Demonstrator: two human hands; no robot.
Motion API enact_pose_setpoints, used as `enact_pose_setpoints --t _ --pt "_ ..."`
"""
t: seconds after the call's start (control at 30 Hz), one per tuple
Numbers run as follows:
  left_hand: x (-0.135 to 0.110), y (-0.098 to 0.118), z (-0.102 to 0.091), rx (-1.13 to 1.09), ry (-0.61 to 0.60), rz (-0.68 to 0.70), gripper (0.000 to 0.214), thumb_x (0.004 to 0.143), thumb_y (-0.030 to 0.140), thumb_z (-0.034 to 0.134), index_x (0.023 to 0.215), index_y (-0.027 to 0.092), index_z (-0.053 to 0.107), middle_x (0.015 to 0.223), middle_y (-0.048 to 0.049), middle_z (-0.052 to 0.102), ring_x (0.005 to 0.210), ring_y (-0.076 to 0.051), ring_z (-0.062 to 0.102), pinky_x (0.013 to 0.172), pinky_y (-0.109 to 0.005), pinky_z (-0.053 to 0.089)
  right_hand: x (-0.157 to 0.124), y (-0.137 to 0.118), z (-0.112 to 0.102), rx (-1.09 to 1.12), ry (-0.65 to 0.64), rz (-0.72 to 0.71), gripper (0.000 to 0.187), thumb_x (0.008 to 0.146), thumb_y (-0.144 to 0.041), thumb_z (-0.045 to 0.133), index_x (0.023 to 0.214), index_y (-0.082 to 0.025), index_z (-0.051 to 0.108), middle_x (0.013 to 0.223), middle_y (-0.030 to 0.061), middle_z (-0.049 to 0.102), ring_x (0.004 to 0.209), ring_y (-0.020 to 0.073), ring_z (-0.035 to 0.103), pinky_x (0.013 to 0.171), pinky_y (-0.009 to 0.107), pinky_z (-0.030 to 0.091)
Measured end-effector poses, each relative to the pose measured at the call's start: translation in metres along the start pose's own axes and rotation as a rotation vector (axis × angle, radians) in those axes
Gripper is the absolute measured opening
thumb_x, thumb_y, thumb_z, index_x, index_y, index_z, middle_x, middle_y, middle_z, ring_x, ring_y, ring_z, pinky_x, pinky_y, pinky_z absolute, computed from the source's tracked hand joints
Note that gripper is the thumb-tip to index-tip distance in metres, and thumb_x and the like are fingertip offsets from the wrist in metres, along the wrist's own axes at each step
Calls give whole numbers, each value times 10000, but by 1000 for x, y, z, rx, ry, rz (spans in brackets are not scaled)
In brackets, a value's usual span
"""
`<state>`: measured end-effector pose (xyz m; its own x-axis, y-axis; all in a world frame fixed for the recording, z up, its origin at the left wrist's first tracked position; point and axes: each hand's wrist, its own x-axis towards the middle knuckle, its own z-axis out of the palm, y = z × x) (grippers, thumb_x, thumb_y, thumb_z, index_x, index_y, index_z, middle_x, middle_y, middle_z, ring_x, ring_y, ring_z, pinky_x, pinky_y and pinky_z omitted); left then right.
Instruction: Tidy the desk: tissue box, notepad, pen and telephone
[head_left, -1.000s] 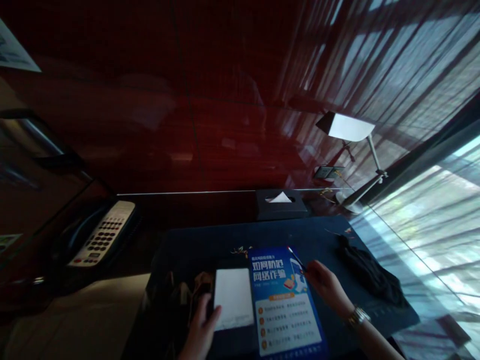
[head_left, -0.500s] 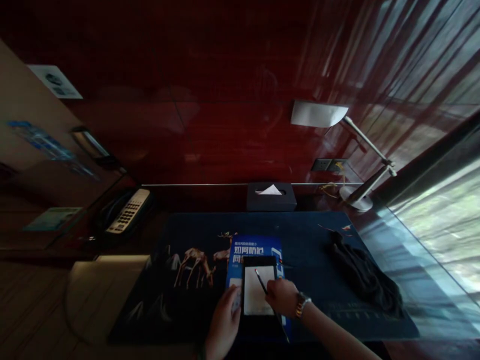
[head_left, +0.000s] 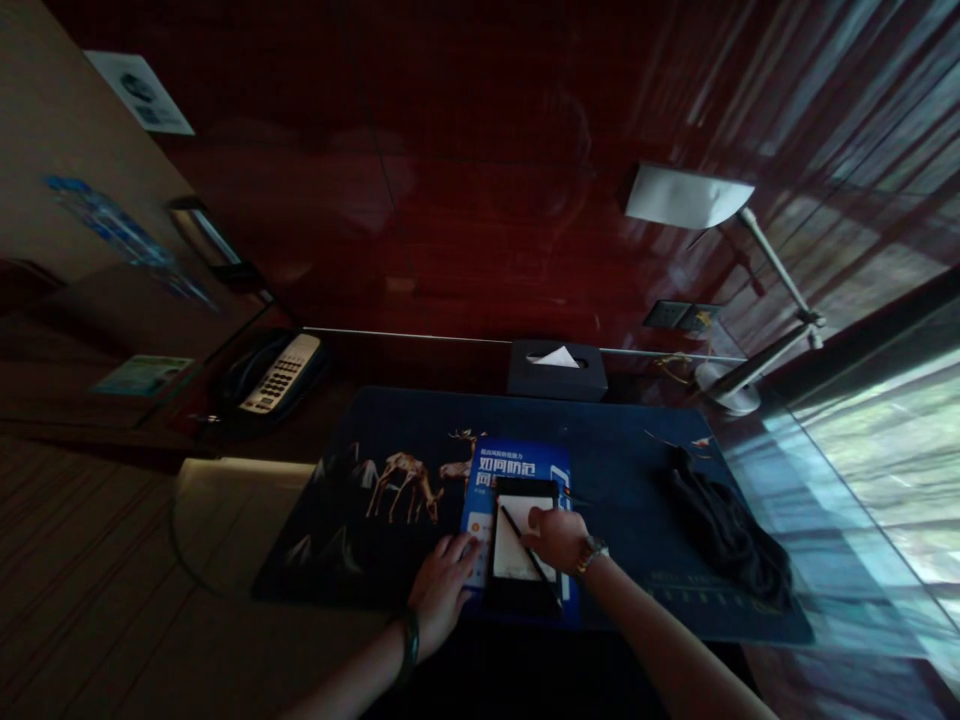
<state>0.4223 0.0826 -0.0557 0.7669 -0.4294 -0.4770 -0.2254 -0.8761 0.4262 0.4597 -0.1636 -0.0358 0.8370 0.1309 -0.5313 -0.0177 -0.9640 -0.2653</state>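
Dark desk mat [head_left: 615, 470] carries a blue leaflet [head_left: 510, 470]; on it a notepad [head_left: 517, 550], long axis running away from the person. Left hand [head_left: 446, 590] lies flat, holding nothing, beside the notepad. Right hand [head_left: 555, 537] pinches a pen [head_left: 525, 548], tip pointing up-left.

Both forearms are extended forward from the lower edge of the view. The left hand [head_left: 444, 585] is laid palm down with the fingers [head_left: 459, 548] spread and flat; a dark bangle is worn at its wrist. The right hand [head_left: 553, 537] is curled in a writing grip, fingers closed around a thin shaft, and a metal watch is worn at the wrist
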Motion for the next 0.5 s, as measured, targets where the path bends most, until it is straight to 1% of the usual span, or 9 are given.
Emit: enact_pose_setpoints --t 0.03,0.1,0.17,0.2,0.27,0.3,0.33,0.43,0.5 --pt "1 1 -1 -3 8 -1 746 751 38 564 1464 245 494 1571 -34 450 1408 -288 420 1203 -422 370 -6 17 -10 9 40 34 334 917 -420 502 1125 -220 671 1040 96 745 947 260 702 793 376 546" --pt "1 0 -4 -2 6 -4 747 765 54 579 1468 288 483 1619 2 381 1458 -289 367 1218 -445 343 -20 67 -30 -8 169 135 379 945 -343 462 1279 -234 604 1249 92 677 1135 256 630 937 402 513" --pt "2 -2 -7 17 -15 -6 734 787 92 599 1471 321 469 1646 30 318 1504 -296 302 1239 -471 304 -35 125 -42 -65 295 298 480 942 -287 470 1413 -202 513 1475 124 508 1362 313 450 1107 496 405" --pt "2 -2 -9 24 -35 -5 723 798 114 607 1474 327 463 1650 33 301 1515 -296 285 1246 -475 291 -41 152 -43 -99 331 384 525 934 -285 495 1449 -188 480 1535 134 436 1428 347 356 1152 545 347" --pt "2 -3 -11 44 -67 -12 715 811 135 607 1481 330 446 1651 29 284 1523 -291 275 1255 -471 277 -50 186 -33 -146 371 488 549 930 -300 514 1463 -178 470 1573 134 381 1463 373 283 1169 582 315" --pt "2 -3 -11 55 -75 -18 720 812 137 607 1484 332 438 1652 28 280 1524 -284 275 1257 -464 277 -51 192 -25 -155 389 479 533 938 -313 498 1453 -181 483 1568 128 390 1456 368 291 1158 576 332" --pt "1 -3 -11 65 -83 -23 723 814 139 604 1488 335 429 1653 28 274 1527 -276 269 1259 -456 276 -50 189 -15 -147 410 427 513 946 -329 475 1440 -190 499 1556 120 408 1439 359 315 1137 565 359" --pt "0 -3 -10 91 -102 -34 730 819 154 597 1495 356 409 1658 45 253 1537 -245 251 1272 -436 257 -27 151 6 -20 453 155 484 943 -324 424 1406 -228 527 1531 98 436 1390 329 372 1089 529 410" --pt "-1 -4 -12 102 -143 -48 749 811 158 595 1495 386 393 1659 64 229 1547 -235 221 1284 -443 224 3 125 7 101 488 53 516 919 -301 417 1419 -210 506 1550 106 403 1394 321 364 1110 524 400"
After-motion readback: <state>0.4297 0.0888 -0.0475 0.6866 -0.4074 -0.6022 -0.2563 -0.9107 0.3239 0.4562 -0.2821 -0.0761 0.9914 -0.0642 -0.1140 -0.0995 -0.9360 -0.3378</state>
